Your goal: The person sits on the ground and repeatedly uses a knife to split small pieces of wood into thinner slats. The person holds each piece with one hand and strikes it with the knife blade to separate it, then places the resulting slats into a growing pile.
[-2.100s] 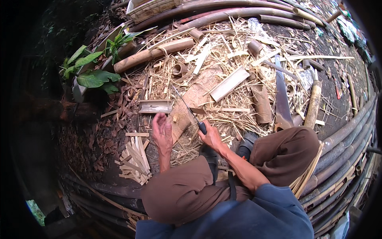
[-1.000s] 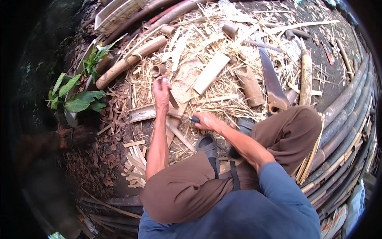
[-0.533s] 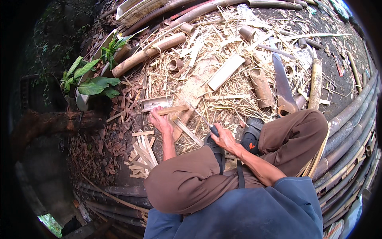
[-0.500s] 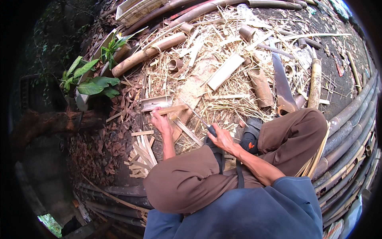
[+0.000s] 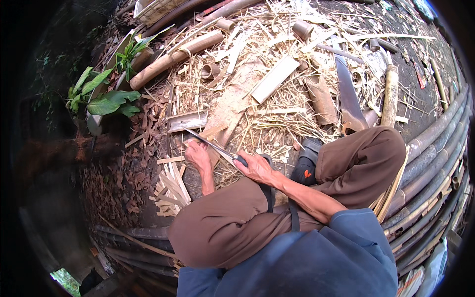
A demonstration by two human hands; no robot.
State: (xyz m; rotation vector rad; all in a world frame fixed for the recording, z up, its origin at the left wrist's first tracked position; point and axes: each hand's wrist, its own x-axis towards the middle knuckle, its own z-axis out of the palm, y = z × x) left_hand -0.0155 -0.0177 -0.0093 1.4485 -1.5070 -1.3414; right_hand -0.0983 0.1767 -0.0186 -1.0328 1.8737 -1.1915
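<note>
My right hand (image 5: 256,169) is closed round the black handle of a knife (image 5: 217,149). Its long, narrow blade points up and left, crossing just beside my left hand (image 5: 199,155). The fingers of that hand are closed on a short, pale bamboo strip (image 5: 213,131), part of which is hidden by the fingers and the blade. Under and beyond the strip lies a flat wooden board (image 5: 237,94) strewn with shavings. A heap of short bamboo strips (image 5: 173,184) rests on the ground by my left knee. Just past my left hand sits a split bamboo piece (image 5: 187,122).
A handsaw (image 5: 348,101) lies ahead of my right knee, beside a bamboo tube (image 5: 321,100). A pale split bamboo length (image 5: 275,79) rests on the shavings. Long bamboo poles (image 5: 420,166) line the right side. Green leaves (image 5: 111,102) and a brown bamboo pole (image 5: 175,60) are at the left.
The knife has swung left, from pointing at the board to lying across close by my left hand. My right hand has moved left. The view has shifted slightly.
</note>
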